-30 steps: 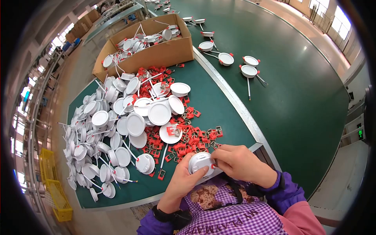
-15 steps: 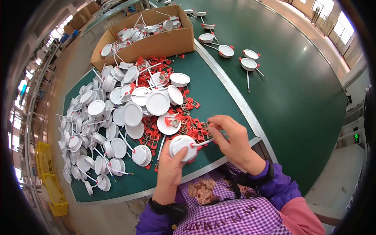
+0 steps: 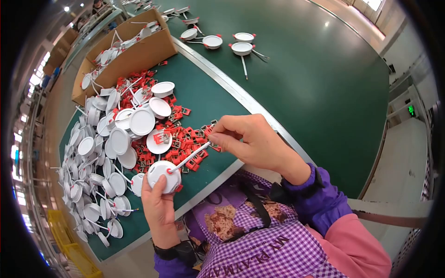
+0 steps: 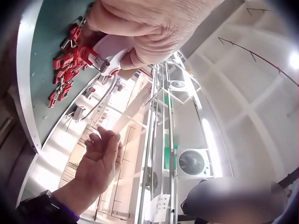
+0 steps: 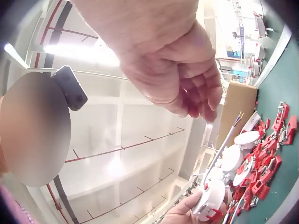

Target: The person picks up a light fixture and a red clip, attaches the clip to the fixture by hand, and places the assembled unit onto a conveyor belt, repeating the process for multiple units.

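Note:
My left hand (image 3: pixel 160 211) grips a round white lamp (image 3: pixel 160 176), thumb on its back face, above the table's front edge. A red clip (image 3: pixel 179 188) shows at the lamp's lower side; in the left wrist view a red clip (image 4: pixel 87 55) has a metal spring. From the lamp a white cable (image 3: pixel 192 155) runs up to the right, its bare wire ends (image 5: pixel 239 116) visible in the right wrist view. Near that end is my right hand (image 3: pixel 255 139), fingers loosely bent; both wrist views show it apart from the cable (image 4: pixel 105 95), holding nothing.
White lamps (image 3: pixel 119 141) with cables lie heaped at the left, beside a pile of red clips (image 3: pixel 187 139). Behind them stands a cardboard box (image 3: pixel 132 60) of lamps. Several lamps sit on the green surface (image 3: pixel 315 102) beyond the metal rail (image 3: pixel 222 78). Yellow crates (image 3: pixel 69 241) stand lower left.
The head view has turned right. My right hand has left the lamp's side and moved out past the cable's end. The cable now stands out from the lamp, which my left hand still holds.

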Demonstrator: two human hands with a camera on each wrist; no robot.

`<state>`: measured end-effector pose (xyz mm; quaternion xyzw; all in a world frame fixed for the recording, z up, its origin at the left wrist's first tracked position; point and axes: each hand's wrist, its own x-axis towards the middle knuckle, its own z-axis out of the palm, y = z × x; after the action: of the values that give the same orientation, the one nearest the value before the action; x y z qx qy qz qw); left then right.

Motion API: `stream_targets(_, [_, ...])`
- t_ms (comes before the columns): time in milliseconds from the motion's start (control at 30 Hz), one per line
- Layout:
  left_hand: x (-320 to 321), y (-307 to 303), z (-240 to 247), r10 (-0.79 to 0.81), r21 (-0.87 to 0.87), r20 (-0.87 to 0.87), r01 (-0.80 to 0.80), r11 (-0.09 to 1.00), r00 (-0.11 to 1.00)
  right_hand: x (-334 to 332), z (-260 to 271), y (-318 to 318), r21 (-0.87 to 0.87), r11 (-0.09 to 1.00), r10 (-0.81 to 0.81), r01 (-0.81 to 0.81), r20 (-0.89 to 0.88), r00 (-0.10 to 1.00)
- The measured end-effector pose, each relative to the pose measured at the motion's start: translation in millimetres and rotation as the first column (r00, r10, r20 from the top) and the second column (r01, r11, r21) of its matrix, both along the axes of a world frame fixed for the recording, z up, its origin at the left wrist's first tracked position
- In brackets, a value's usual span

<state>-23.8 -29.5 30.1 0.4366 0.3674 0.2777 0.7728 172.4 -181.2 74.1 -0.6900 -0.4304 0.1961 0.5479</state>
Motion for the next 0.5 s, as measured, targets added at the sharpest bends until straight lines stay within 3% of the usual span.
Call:
stream_targets(100, [-8,-3,4,0.007,-0.008,0.012,-0.007,1.0,1.0,3,8,-16,-0.132,0.987,0.091,-0.091,-0.009,0.996])
stream_targets(133, [-11,-4,4,0.007,-0.002,0.007,-0.007,1.0,1.0,5,1,-21,-0.19,0.918,0.367,-0.348,0.075,0.927])
stream_targets(167, [-12,-6,3,0.012,0.015,0.008,-0.012,1.0,1.0,6,-3,-23,-0.267,0.779,0.614,-0.567,0.143,0.776])
stream_targets(200, [-13,-7,2,0.018,0.033,0.01,-0.019,0.999,1.0,0,-4,-25,-0.386,0.657,0.713,-0.647,0.042,0.7])
stream_targets(233, [-15,-8,2,0.018,0.04,0.007,-0.018,0.999,1.0,-9,-23,-24,-0.524,0.575,0.761,-0.628,0.062,0.645])
stream_targets(300, [-17,-8,2,0.013,0.019,0.023,-0.014,1.0,1.0,-33,-59,-20,-0.656,0.5,0.752,-0.565,0.005,0.66])
stream_targets(333, [-17,-9,2,0.023,0.023,0.028,-0.023,0.999,0.999,-48,-80,-14,-0.773,0.431,0.667,-0.466,-0.075,0.741])
stream_targets(367, [-17,-10,4,0.022,0.032,0.029,-0.023,0.999,0.999,-57,-128,-6,-0.825,0.363,0.716,-0.433,-0.051,0.697])
stream_targets(400, [-17,-11,5,0.01,0.042,0.027,-0.011,0.999,1.0,-64,-176,-1,-0.666,0.698,0.429,-0.261,0.098,0.898])
stream_targets(433, [-17,-12,5,0.004,0.049,0.024,-0.005,0.999,1.0,-65,-170,4,-0.435,0.901,0.072,-0.001,0.147,0.986])
stream_targets(467, [-17,-11,11,0.006,0.046,0.006,-0.006,0.999,1.0,-50,-164,-2,-0.504,0.864,0.112,-0.025,0.144,0.983])
stream_targets(500, [-19,-12,10,0.011,0.053,0.004,-0.011,0.999,1.0,-32,-111,-7,-0.57,0.821,0.151,-0.047,0.137,0.979])
